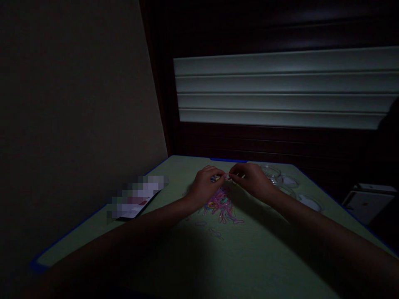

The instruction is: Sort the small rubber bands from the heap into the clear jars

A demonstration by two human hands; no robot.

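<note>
your left hand (202,186) and right hand (254,179), nearly together, pinch 1 small pale piece (227,176) above coloured loops (222,205); such thinness calls for light fingertips.

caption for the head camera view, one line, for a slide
Two hands meet above a pile of colourful loops on a pale green table.
</note>
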